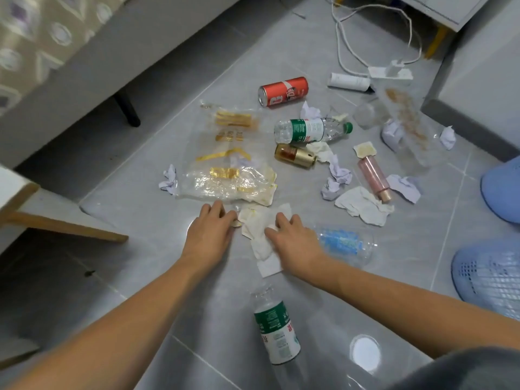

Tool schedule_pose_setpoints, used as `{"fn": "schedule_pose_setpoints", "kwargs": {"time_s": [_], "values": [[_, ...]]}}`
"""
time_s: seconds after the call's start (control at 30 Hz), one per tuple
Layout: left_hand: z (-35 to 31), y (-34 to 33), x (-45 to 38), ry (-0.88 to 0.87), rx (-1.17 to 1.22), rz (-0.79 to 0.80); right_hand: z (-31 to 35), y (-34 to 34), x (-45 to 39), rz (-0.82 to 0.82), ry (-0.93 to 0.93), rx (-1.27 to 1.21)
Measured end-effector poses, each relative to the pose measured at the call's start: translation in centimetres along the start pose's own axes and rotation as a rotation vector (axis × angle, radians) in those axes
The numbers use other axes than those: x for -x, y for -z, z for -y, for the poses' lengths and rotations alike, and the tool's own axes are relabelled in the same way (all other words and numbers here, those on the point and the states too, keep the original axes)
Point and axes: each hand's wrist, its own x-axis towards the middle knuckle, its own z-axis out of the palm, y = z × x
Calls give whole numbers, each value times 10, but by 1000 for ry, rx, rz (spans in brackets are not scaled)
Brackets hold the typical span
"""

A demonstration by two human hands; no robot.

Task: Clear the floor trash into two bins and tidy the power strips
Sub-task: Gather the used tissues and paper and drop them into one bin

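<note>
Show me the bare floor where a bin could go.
Bare tile lies left of the left hand, toward the wooden leg, and between the red can and the sofa leg. It is crowded from the green-label bottle to the pink bottle.

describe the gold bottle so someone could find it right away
Start at the red soda can lying on the grey tiled floor. Just below it lies a clear green-labelled water bottle; the short metallic gold bottle lies directly beneath, the only shiny gold item.
</note>
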Motion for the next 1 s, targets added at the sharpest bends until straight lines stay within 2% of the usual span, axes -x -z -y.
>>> {"fn": "schedule_pose_setpoints", "kwargs": {"time_s": [0.1, 0.23, 0.37, 0.47, 0.6, 0.83, 0.93, 1.0], "values": [[-1, -3, 3, -1, 38, -17, -10, -2, -4, -26, 48, -50], [-9, 7, 0, -27, 97, -115, -21, 5, -2, -108, 97, -208], [-36, 32, -16, -91, 205, -243, -29, 28, 13, -311, 71, -450], [-78, 59, -41, -152, 324, -321, -46, 62, 42, -467, -22, -622], [-177, 90, -75, -345, 444, -337, -110, 100, 106, -678, -263, -696], [-420, 86, -85, -742, 522, -81, -273, 92, 282, -910, -824, -567], [-521, 67, -77, -862, 524, 3, -320, 81, 344, -949, -1000, -532], [-573, 48, -74, -875, 468, 81, -344, 68, 373, -871, -1078, -517]]}}
